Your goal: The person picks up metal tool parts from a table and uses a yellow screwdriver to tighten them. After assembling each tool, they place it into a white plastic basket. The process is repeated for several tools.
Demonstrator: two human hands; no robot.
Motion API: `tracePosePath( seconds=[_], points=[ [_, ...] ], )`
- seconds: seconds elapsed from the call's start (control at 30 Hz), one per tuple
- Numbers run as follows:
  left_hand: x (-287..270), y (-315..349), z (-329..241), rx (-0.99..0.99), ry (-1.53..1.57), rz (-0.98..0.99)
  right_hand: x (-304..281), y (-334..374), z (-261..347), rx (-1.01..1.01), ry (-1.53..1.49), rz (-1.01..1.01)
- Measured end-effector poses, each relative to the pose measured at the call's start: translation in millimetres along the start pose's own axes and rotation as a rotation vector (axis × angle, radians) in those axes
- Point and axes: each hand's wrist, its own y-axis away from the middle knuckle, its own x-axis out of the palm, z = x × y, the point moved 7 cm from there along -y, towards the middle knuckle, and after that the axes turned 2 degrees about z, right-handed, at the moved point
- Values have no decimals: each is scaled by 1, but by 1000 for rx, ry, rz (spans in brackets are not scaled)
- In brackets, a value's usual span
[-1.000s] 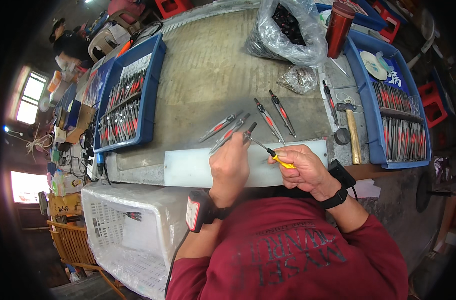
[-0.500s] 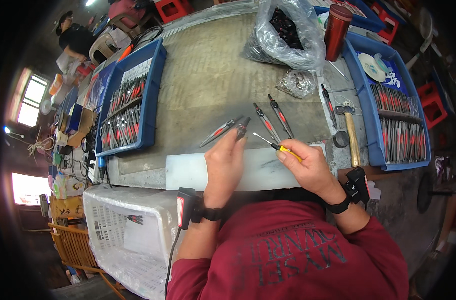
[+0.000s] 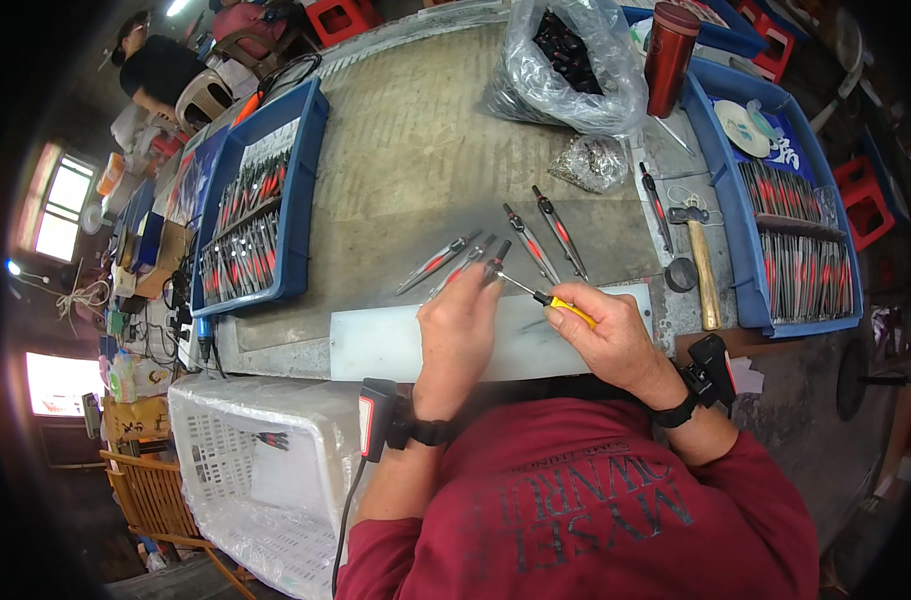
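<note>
Left hand (image 3: 457, 322) half-hides probable compass (image 3: 495, 264)

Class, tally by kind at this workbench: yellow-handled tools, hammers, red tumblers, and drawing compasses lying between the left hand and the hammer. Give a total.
Yellow-handled tool: 1
Hammer: 1
Red tumbler: 1
Drawing compasses lying there: 3
Total: 6

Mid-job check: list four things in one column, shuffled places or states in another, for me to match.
1. Screwdriver
2. Hammer
3. Red tumbler
4. White crate

A. Next to the clear plastic bag
B. Off the table, at left
C. In the right hand
D. On the table, with a wooden handle

Pairs: 1-C; 2-D; 3-A; 4-B
</note>
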Motion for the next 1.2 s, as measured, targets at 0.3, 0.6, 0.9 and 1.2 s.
tracePosePath(
  seconds=[0.3, 0.6, 0.9, 1.2],
  points=[
    [3, 2, -1, 39, -92, -1, 0, 2, 2, -23, 24, -16],
    [7, 7, -13, 294, -393, -94, 12, 3, -4, -51, -104, -69],
    [8, 7, -12, 329, -435, -137, 37, 15, -36, 728, -971, 200],
    [5, 2, -11, 322, -453, -106, 42, 13, -32, 785, -1231, 271]
  ],
)
